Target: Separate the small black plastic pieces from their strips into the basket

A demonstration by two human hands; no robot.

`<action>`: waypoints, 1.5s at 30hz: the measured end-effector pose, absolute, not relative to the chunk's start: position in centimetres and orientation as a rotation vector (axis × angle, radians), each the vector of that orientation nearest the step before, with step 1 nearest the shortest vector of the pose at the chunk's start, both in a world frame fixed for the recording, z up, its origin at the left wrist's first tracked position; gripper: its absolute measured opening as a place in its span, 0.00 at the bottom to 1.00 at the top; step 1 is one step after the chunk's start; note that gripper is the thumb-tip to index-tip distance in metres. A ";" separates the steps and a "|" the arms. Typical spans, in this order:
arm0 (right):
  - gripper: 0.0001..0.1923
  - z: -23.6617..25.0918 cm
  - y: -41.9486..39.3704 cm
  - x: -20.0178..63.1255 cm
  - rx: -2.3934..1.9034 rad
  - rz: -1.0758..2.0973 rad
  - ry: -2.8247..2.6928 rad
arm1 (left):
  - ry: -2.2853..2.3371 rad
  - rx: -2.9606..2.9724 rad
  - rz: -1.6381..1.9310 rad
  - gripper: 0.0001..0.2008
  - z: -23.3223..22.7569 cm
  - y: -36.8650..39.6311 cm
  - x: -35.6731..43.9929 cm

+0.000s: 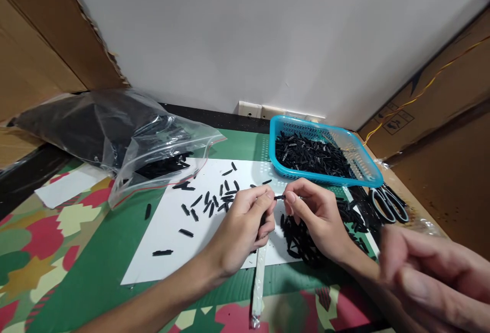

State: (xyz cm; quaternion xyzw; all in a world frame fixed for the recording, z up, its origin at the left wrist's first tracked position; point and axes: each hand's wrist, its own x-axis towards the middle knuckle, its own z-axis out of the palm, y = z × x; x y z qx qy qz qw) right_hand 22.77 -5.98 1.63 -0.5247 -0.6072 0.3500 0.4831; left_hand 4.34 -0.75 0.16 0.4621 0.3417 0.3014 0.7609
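Observation:
My left hand [252, 213] is closed, thumb and fingers pinching one end of a small black strip [280, 197]. Thumb and fingertips of my right hand [312, 208] are closed on its other end. A long whitish wrapped stick [259, 282] runs down from below my left hand; whether that hand touches it is hidden. Loose black strips [209, 203] lie scattered over a white sheet [153, 266] to the left of my hands. Behind and beneath my right hand is a dark heap of black pieces [300, 241].
Another person's hand [432, 277] reaches in at lower right, close to the camera. A blue basket [329, 177] of black strips stands behind my right hand, with scissors [386, 205] beside it. A clear zip bag [126, 134] of black pieces lies at left. Cardboard [451, 134] borders the right.

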 end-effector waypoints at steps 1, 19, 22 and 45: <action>0.15 0.5 -5.1 22.4 -1.264 0.867 -1.476 | 0.744 1.004 0.657 0.18 0.2 -0.8 4.3; 0.13 -0.7 -4.7 22.1 -1.105 1.058 -1.444 | 0.644 0.992 0.692 0.21 0.6 -1.2 4.1; 0.13 -0.5 -4.9 22.2 -1.102 1.049 -1.461 | 0.646 0.990 0.693 0.20 0.5 -1.3 4.2; 0.15 -0.2 -5.2 22.3 -1.191 0.873 -1.712 | 0.807 1.582 0.578 0.19 1.2 -1.3 3.7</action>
